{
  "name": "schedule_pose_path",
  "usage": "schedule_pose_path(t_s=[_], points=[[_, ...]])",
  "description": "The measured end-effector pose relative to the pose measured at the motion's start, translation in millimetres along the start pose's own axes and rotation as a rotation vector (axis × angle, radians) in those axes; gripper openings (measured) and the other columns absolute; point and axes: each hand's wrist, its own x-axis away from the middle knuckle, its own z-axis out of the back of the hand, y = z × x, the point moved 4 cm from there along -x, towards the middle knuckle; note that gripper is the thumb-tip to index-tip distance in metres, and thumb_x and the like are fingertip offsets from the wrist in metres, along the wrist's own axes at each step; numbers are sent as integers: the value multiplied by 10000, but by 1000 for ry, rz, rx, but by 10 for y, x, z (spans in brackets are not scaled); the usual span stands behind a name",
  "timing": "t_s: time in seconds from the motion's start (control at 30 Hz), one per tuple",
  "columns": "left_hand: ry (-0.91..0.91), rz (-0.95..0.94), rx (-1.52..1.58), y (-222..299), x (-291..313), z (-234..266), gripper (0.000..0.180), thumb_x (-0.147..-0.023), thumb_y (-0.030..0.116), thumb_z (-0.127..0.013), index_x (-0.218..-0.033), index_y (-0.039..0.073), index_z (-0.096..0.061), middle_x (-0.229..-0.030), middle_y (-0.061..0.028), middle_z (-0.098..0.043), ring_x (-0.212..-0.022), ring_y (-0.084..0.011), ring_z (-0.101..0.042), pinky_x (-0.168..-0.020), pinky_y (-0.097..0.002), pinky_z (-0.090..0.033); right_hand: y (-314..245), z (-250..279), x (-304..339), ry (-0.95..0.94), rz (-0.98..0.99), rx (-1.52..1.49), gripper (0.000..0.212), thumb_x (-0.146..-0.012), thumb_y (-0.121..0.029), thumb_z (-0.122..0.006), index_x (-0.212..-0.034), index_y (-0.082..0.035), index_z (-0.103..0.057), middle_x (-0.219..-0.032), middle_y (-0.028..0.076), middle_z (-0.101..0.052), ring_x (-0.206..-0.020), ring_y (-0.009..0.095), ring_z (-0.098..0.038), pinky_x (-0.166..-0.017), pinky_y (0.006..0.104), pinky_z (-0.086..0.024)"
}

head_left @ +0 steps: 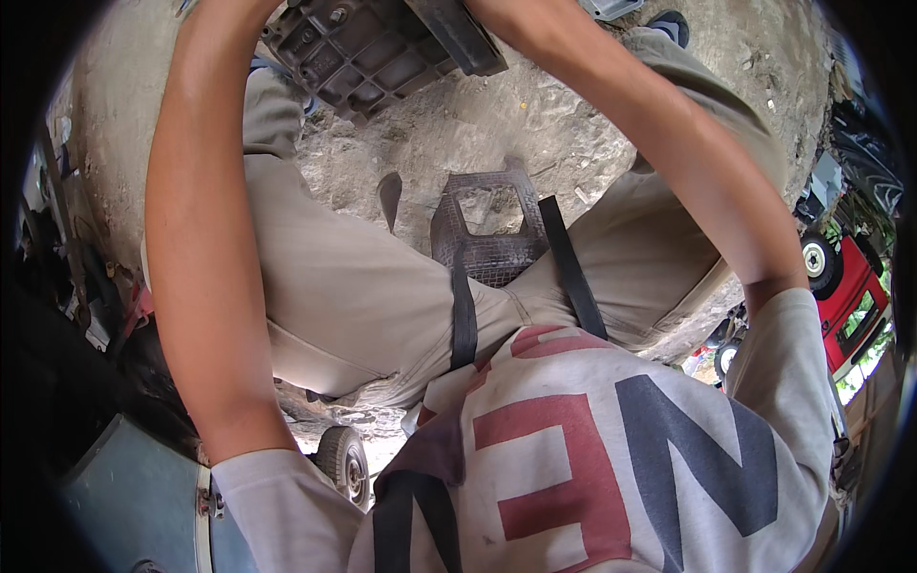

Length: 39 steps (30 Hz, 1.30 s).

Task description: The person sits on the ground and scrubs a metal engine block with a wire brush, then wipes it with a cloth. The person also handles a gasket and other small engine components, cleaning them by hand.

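The dark grey, ribbed cast-metal housing (368, 53) sits at the top of the view, held up above the pale, stony dirt ground (535, 124), between the person's knees. Its underside faces the camera, showing a grid of square pockets and a few bolt heads. Both bare forearms reach up to it, the left arm (205, 239) along its left edge and the right arm (659, 134) just right of it, over a black bar that juts from its right corner. Both hands lie past the top rim of the picture, so whether each grip is clenched on the housing or released cannot be told.

As a judgement, the work looks to be mid-way: the housing is lifted and tilted rather than set down, no tool or loose fastener shows near it, and nothing tells what has been fitted or removed.

Below the housing, on the ground, lies a flat grey mesh frame (487, 229) with a square opening, crossed by two black straps. Far to the right of the housing stands a red wheeled machine (845, 291). Well below and left of the housing is a blue-grey metal panel (134, 497) beside a small rubber wheel (346, 463). No packages or signs show; the only lettering is large red and dark blue block letters on the person's white shirt (611, 458).
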Motion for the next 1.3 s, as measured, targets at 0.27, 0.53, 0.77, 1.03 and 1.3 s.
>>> schedule_pose_path(t_s=[0.27,0.53,0.77,1.03,1.3], points=[[-14,15,28,9,34,42,476,-1103,398,-453,-1262,-9,-641,-1215,-252,-689,-1135,-369,-661,-968,-408,-499,-154,-90,148,76,68,-46,729,-1099,-583,-303,-1275,31,-653,-1131,253,-719,-1109,339,-661,-996,408,-477],[21,24,19,202,156,103,463,-1109,384,-442,-1314,18,-637,-1233,-236,-691,-1189,-368,-650,-1000,-394,-499,10,-42,36,-54,-293,15,735,-1104,-585,-299,-1378,40,-573,-1265,228,-679,-1220,283,-608,-1056,351,-439],[-16,-155,18,56,8,-37,358,-1104,313,-450,-1216,25,-630,-1086,-261,-668,-1048,-434,-645,-860,-455,-519,19,-32,36,-7,-20,-84,626,-1122,-505,-344,-1348,18,-601,-1231,207,-690,-1164,234,-626,-1029,340,-461],[-58,-2,122,45,12,-20,398,-1112,312,-446,-1281,-6,-615,-1213,-234,-670,-1145,-382,-643,-951,-406,-501,16,-26,27,24,-20,-82,600,-1123,-473,-361,-1309,39,-613,-1208,218,-695,-1133,273,-643,-999,363,-477],[-71,44,139,75,52,86,392,-1119,291,-440,-1323,-7,-594,-1268,-195,-676,-1221,-285,-626,-1025,-357,-473,-33,-49,-38,-97,-221,-24,601,-1120,-459,-344,-1287,39,-637,-1211,235,-704,-1164,320,-655,-1007,385,-482]])
